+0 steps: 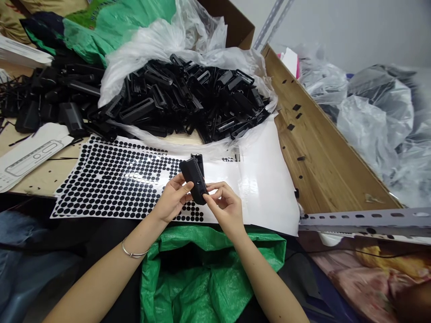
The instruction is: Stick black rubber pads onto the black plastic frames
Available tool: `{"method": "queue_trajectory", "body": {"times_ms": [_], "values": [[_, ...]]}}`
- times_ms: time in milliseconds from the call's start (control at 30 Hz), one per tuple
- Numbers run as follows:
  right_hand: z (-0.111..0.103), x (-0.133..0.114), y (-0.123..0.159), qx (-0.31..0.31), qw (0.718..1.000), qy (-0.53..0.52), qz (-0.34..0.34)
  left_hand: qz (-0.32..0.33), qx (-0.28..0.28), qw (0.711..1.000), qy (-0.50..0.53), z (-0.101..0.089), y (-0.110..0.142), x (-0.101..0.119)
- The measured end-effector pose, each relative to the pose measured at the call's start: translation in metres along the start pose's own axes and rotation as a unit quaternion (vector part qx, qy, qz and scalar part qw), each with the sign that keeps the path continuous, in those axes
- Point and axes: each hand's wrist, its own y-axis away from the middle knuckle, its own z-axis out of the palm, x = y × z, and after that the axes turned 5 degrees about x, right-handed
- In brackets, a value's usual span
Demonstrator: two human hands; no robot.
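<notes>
Between both hands, a black plastic housing (pixel 194 177) is held tilted above the sticker sheets. My left hand (pixel 173 197) pinches its left side, thumb across the front. My right hand (pixel 225 204) has thumb and fingertips at its lower right end; whether a small dot is under that thumb cannot be seen. Under the hands lie white sheets of round black stickers (pixel 111 179), with part of the top sheet bare at the right. Behind them, a heap of similar black plastic housings (pixel 188 96) spills from a clear plastic bag (pixel 144 45).
An open green woven bag (pixel 198 287) sits below the table edge. Black parts with cables (pixel 30 103) and a printed card (pixel 33 154) are at the left. A wooden board (pixel 313 143) with a perforated metal rail (pixel 363 220) bounds the right, with clear-bagged items (pixel 377 112) beyond.
</notes>
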Motion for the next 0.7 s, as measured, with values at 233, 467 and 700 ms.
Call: {"method": "queue_trajectory", "body": {"times_ms": [233, 467, 700], "values": [[0.001, -0.001, 0.003, -0.001, 0.997, 0.058, -0.051, 0.005, 0.007, 1.000, -0.007, 0.000, 0.000, 0.000], [-0.014, 0.001, 0.004, -0.020, 0.949, 0.173, -0.261, -0.013, -0.015, 0.999, 0.030, 0.003, 0.001, 0.006], [-0.017, -0.001, 0.004, 0.012, 0.982, 0.067, -0.174, -0.024, -0.037, 0.998, 0.041, 0.006, 0.005, 0.011]]}}
